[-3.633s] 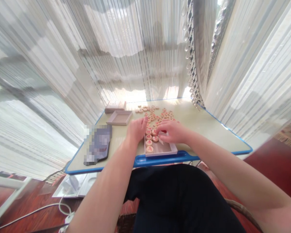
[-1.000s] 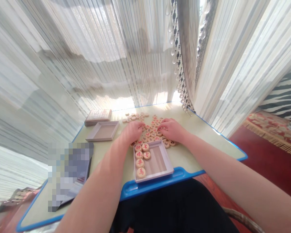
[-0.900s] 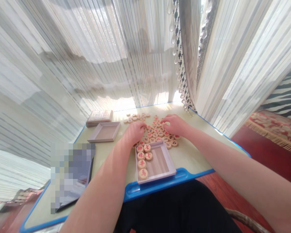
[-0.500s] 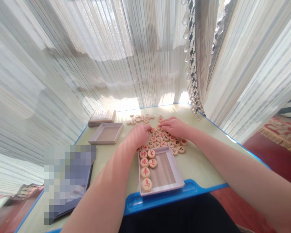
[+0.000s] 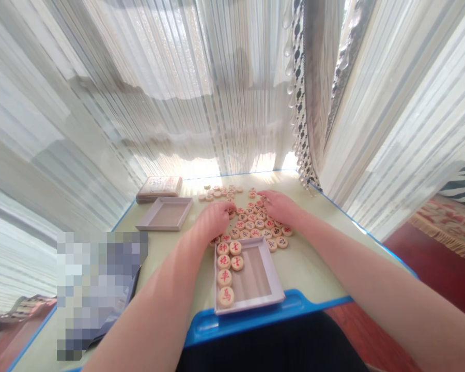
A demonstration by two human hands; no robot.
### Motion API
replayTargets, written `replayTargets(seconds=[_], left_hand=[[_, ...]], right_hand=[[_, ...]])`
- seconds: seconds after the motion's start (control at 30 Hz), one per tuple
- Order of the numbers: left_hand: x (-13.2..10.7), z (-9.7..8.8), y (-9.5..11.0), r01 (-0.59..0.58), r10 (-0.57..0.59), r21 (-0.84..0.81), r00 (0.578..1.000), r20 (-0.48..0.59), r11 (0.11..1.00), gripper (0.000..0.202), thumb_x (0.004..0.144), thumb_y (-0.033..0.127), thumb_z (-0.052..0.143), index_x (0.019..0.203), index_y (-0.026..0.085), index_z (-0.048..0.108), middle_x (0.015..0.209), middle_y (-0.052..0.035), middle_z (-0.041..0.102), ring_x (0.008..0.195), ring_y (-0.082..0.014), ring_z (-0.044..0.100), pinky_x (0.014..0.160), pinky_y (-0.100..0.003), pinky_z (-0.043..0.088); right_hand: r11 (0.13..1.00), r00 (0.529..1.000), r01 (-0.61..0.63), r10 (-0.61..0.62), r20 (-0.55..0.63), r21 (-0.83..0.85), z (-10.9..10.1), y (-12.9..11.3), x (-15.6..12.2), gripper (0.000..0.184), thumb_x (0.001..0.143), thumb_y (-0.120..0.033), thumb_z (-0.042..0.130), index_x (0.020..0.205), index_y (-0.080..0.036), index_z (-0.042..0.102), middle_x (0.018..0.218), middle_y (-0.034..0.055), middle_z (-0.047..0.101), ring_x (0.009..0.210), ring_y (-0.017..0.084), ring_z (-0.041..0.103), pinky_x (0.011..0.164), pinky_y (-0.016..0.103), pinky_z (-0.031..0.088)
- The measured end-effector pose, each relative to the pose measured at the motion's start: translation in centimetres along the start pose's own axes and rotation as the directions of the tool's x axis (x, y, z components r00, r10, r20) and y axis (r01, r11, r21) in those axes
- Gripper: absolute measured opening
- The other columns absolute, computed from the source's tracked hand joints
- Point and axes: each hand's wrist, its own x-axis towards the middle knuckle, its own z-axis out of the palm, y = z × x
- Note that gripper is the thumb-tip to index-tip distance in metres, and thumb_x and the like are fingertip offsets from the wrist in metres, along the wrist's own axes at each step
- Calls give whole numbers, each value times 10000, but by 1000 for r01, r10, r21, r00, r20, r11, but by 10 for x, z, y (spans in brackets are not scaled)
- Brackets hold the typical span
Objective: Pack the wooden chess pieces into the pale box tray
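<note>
Round wooden Chinese chess pieces (image 5: pixel 256 233) with red or black characters lie in a loose spread between my hands. My left hand (image 5: pixel 216 219) is at the left side of the spread, fingers curled together over a Chinese chess piece (image 5: pixel 231 213), which they partly hide. On the right, my right hand (image 5: pixel 281 207) lies over the edge of the spread with its fingers stretched forward, covering some pieces. Nearest me, an open shallow box (image 5: pixel 277 279) holds a column of red-marked pieces (image 5: pixel 225 279) along its left wall, plus two more (image 5: pixel 236 256) beside them.
Farther back lies a scattered group of pieces (image 5: pixel 217 194). At the left are another shallow box tray (image 5: pixel 163 228), a stacked flat box (image 5: pixel 160 187) and a dark, partly blurred-out tablet-like object (image 5: pixel 120 289). The table has a blue rim (image 5: pixel 248 320); striped curtains (image 5: pixel 201 103) hang behind it.
The view has shifted slightly, so the table appears farther left. My right hand has moved a little to the right over the pieces. My left hand stays at the left of the spread.
</note>
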Motion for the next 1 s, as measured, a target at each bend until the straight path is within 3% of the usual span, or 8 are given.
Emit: replayTargets(seconds=[0.13,0.27,0.4,0.53,0.7,1.0], left_hand=[[1,0,-2,50,-50,0,996,-72,999,459,712,61,378,1003,215,698,1036,-15,702,986,-189,625,886,-257,475],[0,-1,-2,66,-67,-21,996,-53,998,465,677,42,407,981,228,706,972,1,716,895,-174,646,828,-235,497],[-1,-1,-1,48,-48,10,997,-58,999,460,687,44,416,993,233,703,960,-2,716,891,-179,647,816,-236,500],[-2,-3,2,17,-14,40,997,-73,999,424,734,76,403,987,225,709,979,-21,714,934,-197,642,844,-264,493],[-6,-9,8,-19,23,40,993,-115,999,393,748,103,404,958,217,716,976,-20,717,934,-193,643,855,-275,489],[-8,-9,11,-55,62,63,992,-107,996,357,748,123,417,906,222,721,917,-6,725,892,-181,651,833,-266,497]], right_hand=[[999,999,48,-47,13,-20,-1,4,2,323,833,-127,415,1011,-150,684,1129,88,644,1073,218,553,1007,360,380],[978,980,199,-198,-33,54,-3,-5,-3,222,811,-228,531,919,-212,725,1083,47,660,1046,220,540,980,365,393],[943,949,307,-313,26,125,-5,-15,-9,142,755,-228,606,802,-243,739,966,20,679,978,204,536,940,344,408],[963,964,261,-264,33,72,-8,-18,-9,137,760,-232,596,799,-236,727,892,30,671,929,204,527,872,333,422],[988,987,152,-149,63,-39,-8,-20,-8,201,761,-390,608,756,-209,695,795,43,665,864,209,533,773,303,420],[991,988,127,-121,96,-52,-5,-28,-9,275,745,-466,600,754,-211,701,766,48,678,862,216,559,768,297,417]])
